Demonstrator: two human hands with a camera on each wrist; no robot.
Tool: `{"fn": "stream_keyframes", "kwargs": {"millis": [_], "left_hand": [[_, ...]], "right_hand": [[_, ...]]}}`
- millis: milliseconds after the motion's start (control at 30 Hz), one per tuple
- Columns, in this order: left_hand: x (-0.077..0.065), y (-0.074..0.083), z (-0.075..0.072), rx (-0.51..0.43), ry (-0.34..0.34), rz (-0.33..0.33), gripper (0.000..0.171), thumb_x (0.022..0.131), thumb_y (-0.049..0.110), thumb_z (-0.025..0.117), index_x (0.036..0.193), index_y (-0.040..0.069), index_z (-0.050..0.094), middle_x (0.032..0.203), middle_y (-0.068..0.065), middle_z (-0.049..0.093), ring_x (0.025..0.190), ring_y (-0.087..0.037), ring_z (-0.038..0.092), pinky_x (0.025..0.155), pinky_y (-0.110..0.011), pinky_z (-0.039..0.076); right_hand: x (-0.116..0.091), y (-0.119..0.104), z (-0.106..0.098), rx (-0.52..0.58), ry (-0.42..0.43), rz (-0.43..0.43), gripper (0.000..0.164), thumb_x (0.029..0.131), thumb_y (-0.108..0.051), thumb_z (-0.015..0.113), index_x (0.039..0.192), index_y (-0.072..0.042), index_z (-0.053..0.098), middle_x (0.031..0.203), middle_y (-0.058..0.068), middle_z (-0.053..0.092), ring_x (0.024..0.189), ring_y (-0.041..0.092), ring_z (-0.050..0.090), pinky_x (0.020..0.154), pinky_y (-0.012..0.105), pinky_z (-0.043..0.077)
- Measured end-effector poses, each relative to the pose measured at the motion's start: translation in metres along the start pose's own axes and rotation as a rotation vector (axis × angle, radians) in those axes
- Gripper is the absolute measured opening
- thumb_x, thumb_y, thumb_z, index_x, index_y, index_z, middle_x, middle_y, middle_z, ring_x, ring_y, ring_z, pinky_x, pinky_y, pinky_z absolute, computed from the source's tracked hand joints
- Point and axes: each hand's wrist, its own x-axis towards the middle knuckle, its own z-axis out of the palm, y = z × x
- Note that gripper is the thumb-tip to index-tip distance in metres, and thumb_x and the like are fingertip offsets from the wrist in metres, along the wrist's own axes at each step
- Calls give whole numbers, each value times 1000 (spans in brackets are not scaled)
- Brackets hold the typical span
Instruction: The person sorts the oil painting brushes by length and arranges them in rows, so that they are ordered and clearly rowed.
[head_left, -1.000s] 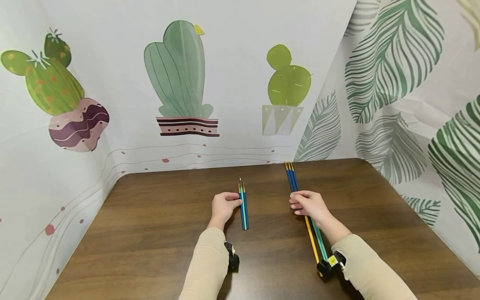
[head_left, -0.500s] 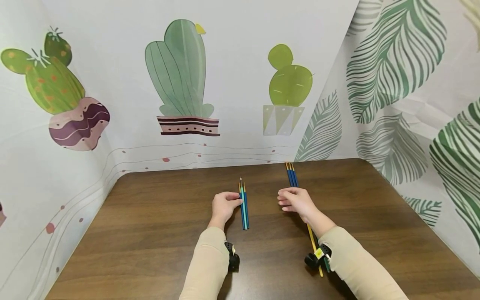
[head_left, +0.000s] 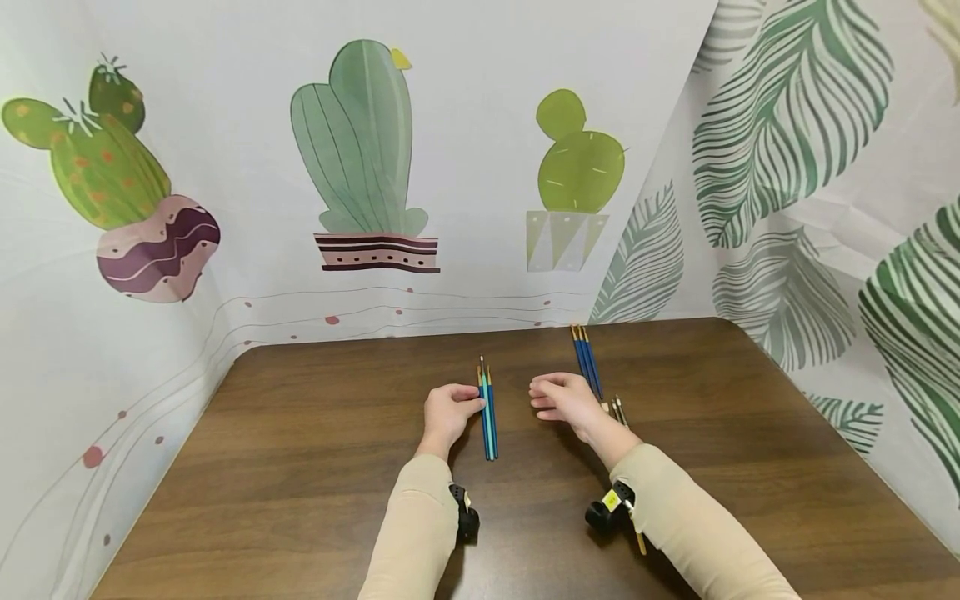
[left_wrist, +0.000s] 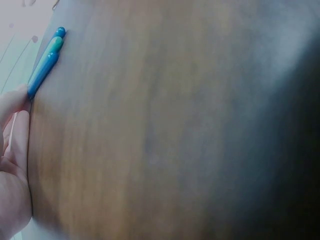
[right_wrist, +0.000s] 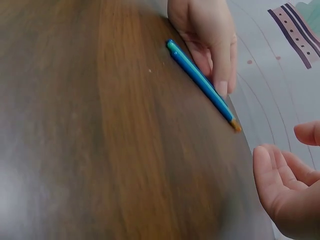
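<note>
Three brushes (head_left: 490,427) on bench (head_left: 322,467), long axis roughly 12–6 o'clock, pinched between nearer left hand's (head_left: 446,414) nearly-closed fingers, at nine o'clock from right hand (head_left: 567,404), loosely curled, empty.

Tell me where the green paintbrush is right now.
In the head view, the green paintbrush is near the table's middle, between two blue paintbrushes, just right of the left hand.
</note>
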Motion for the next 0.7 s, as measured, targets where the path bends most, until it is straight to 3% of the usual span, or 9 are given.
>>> {"fn": "stream_keyframes", "kwargs": {"millis": [233, 700], "left_hand": [[1, -1, 0, 6, 0, 3, 18, 78, 13, 77, 95, 5, 74, 93, -11, 74, 88, -20, 67, 82, -35, 53], [-1, 3, -1, 23, 1, 1, 19, 79, 13, 76, 96, 4, 74, 94, -11, 74, 90, -21, 68, 81, -35, 53]], "right_hand": [[6, 1, 13, 16, 9, 10, 33, 92, -12, 54, 118, 8, 57, 112, 26, 63, 77, 13, 66, 66, 27, 57], [18, 6, 37, 98, 2, 47, 36, 93, -11, 52, 124, 8, 53, 117, 25, 62, 92, 22, 67, 72, 31, 58]]}}
